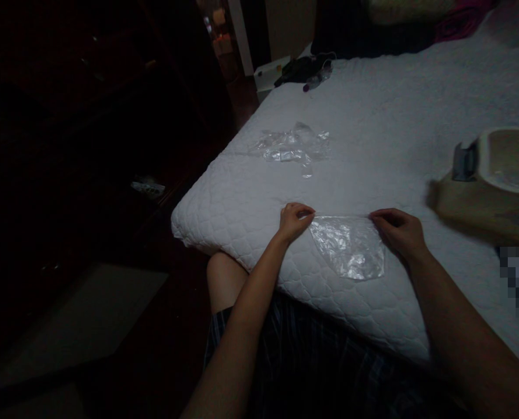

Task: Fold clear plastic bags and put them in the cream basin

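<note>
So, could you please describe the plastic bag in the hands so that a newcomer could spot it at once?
Start at the white quilted mattress and go to its near corner. There a flat clear plastic bag lies between the left hand and the right hand, each pinching an upper corner. Unlike the crumpled plastic farther up, it is smoothed out.

Left grip [295,220], right grip [398,231] pinched; both forearms outstretched.

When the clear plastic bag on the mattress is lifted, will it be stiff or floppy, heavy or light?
Probably floppy: the clear plastic bag is thin and wrinkled, held flat by the left hand and right hand. Likely light and slippery, given its glossy film.
</note>
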Demonstrator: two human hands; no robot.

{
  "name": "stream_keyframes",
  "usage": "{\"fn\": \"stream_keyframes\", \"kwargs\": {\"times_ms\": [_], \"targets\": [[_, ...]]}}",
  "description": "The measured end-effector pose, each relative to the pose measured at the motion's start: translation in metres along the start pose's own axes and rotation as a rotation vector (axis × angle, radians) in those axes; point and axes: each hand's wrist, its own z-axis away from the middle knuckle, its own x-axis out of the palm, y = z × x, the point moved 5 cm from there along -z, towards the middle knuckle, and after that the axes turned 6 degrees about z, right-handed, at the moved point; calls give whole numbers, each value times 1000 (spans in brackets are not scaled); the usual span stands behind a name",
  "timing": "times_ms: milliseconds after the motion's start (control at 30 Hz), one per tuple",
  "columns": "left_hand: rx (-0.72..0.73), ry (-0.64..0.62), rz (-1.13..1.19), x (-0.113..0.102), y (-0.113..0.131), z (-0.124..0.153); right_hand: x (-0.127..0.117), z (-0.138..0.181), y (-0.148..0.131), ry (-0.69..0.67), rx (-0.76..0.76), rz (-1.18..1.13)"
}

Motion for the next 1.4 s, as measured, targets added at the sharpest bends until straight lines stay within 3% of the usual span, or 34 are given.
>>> {"fn": "stream_keyframes", "kwargs": {"times_ms": [733,867,1067,1233,1400], "targets": [[45,-28,-98,0,10,6,4,4,-2,-31,-226,84],[113,-31,-137,0,14,11,5,3,0,-29,-241,115],[324,54,-158,-5,25,25,6,3,0,-58,-239,192],[492,10,-219,-6,33,41,5,4,0,-63,-206,201],[562,41,-239,-7,38,49,4,6,0,-57,-177,200]]}}
